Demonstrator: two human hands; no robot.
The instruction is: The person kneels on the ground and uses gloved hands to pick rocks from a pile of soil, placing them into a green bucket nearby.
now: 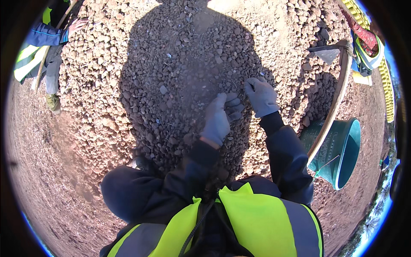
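Observation:
Both my hands wear light grey work gloves and are close together over a heap of small stones and soil clods (179, 80). My left hand (221, 114) is at the centre, palm turned towards the right, fingers loosely curled and apart, with nothing seen in it. Just right of it, my right hand (260, 94) is curled, back up, with its fingertips near the stones; whether it holds something small is hidden. My shadow covers the middle of the heap, and faint dust seems to blur the stones left of my hands.
A green plastic bucket (348, 154) lies tilted at the right, behind the wooden handle (334, 99) of a tool with a metal blade (327, 55). A co-worker's gloveless hand (78, 25) rests on the heap at upper left, beside a wooden pole (41, 67). Another person in a reflective vest (372, 59) is at upper right.

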